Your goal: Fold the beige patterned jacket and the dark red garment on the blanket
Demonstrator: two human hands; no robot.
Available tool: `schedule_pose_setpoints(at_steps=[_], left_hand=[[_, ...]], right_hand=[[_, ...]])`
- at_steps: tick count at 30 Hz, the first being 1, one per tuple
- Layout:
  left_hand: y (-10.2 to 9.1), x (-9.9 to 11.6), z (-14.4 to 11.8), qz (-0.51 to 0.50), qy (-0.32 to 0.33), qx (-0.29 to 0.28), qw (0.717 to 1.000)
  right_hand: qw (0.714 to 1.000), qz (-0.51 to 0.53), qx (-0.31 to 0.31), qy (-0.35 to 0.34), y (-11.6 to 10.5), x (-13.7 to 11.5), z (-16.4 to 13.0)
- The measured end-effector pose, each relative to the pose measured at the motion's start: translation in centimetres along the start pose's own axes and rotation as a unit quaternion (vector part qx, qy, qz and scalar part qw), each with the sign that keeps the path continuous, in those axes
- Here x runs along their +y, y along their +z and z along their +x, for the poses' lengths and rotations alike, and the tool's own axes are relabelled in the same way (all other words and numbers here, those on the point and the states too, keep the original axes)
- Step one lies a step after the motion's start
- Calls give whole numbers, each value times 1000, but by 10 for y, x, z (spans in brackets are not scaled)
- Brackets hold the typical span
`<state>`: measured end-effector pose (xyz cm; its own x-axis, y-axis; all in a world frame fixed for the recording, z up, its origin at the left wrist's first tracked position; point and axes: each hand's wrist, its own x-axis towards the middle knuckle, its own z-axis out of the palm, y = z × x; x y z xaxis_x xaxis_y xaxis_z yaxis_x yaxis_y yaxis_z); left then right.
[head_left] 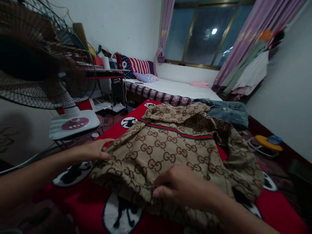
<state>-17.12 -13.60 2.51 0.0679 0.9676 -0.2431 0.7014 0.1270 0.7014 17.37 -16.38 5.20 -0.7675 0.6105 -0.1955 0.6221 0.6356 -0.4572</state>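
The left hand [94, 151] was pinched on the left edge of the patterned garment [170, 143], thumb and fingers closed over the cloth. The right hand [181, 188] was clamped on the near hem of the same garment, fingers curled under the gathered edge. The two hands were well apart, one at each end of the near hem.

The garment, tan with a brown monogram print and a green-and-red stripe across it, lay spread on the red blanket [85, 195], which carried round white patches with black figures. Its far part was bunched and rumpled. Beyond the garment, touching its far edge, lay a piece of denim clothing [229, 112]. To the left of the garment stood a fan [46, 58] with a white base. Farther beyond the garment was a bed [175, 87] with a white sheet and pillows, under a window with purple curtains.

Judgement: the step in hand appeared to be straightening or folding the garment along its near hem. The next move would likely call for both grips to be kept firm and moved evenly, since the loose far part could drag or bunch.
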Motion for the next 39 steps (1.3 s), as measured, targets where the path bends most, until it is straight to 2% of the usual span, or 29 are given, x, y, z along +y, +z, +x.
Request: schedule_pose_setpoints(at_steps=[1,3,5,7,10,11,13,14,16,17,18,19,20,21,22,23,24,26,28,30,32,35,37,39], left_hand=[[-4,9,-1,-44,-8,-25,999],[-11,33,-3,-96,1,-61,993],[-11,63,-6,-78,48,-52,994],[1,91,-10,-18,101,-35,994],[39,119,-11,65,183,-40,980],[55,122,-7,82,211,-72,971],[85,123,6,101,261,-178,943],[98,121,16,100,274,-233,928],[116,118,40,69,259,-307,913],[121,118,53,43,243,-312,917],[124,118,66,14,234,-280,931],[125,118,77,-12,238,-209,948],[126,119,87,-32,254,-102,961],[127,119,95,-45,273,23,961],[128,118,101,-51,287,134,947],[131,116,105,-48,296,208,931],[134,114,108,-36,304,239,922],[140,108,111,8,319,224,921],[145,104,110,63,338,199,918],[146,102,108,110,350,199,909],[143,101,106,145,359,205,899],[140,98,107,184,381,194,885],[140,94,111,206,404,178,873],[142,91,115,211,432,178,859]], right_hand=[[999,2,33,18,-6,6,7],[988,20,151,37,-8,29,24],[961,91,259,35,2,60,41],[920,219,323,48,17,90,54],[831,400,378,82,32,117,61],[804,442,389,89,33,120,60],[760,497,408,89,32,121,57],[744,514,417,87,31,120,56],[718,537,435,85,31,120,54],[707,545,442,85,32,120,54],[700,550,448,86,33,121,54],[694,553,452,88,34,122,55],[690,556,455,92,36,123,56],[688,557,454,99,36,125,56],[691,557,448,108,36,127,58],[697,554,438,122,33,130,60],[707,547,426,138,29,132,62],[738,507,413,169,13,140,71],[780,415,432,182,-11,150,85],[824,264,470,175,-36,161,104],[853,96,479,180,-56,169,125],[875,-69,421,226,-68,179,154],[885,-111,379,246,-66,185,169],[885,-107,382,242,-63,191,179]])
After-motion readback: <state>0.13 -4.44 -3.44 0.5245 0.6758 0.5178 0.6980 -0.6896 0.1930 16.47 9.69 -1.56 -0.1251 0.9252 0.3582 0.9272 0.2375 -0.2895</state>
